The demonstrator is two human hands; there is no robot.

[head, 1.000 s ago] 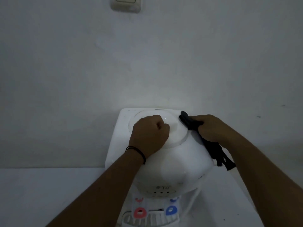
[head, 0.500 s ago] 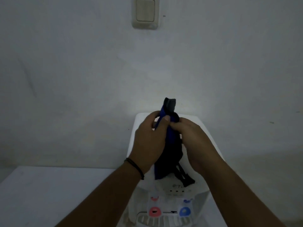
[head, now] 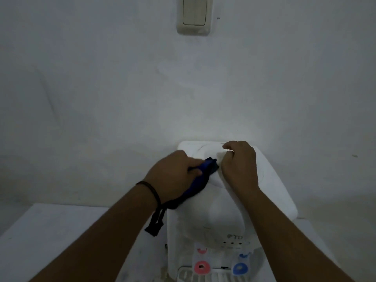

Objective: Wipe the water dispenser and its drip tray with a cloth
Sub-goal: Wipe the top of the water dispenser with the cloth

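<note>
A white water dispenser (head: 270, 192) stands against the wall, seen from above. Its red tap (head: 201, 267) and blue tap (head: 240, 268) sit low on the front, over the slotted drip tray (head: 187, 276) at the bottom edge. My left hand (head: 173, 178) is shut on a dark blue cloth (head: 200, 180) and presses it on the top left of the dispenser; a loose end of the cloth hangs below my wrist. My right hand (head: 239, 167) rests as a loose fist on the round top, with nothing visible in it.
The dispenser stands on a white counter (head: 50, 241) that reaches to the left. A light switch (head: 194, 14) is mounted on the grey wall (head: 101, 98) directly above. The room is dim.
One second ago my right hand held the cloth at the top's right side. Then both hands gripped it above the dispenser. Now my left hand alone holds it, and my right hand has let go.
</note>
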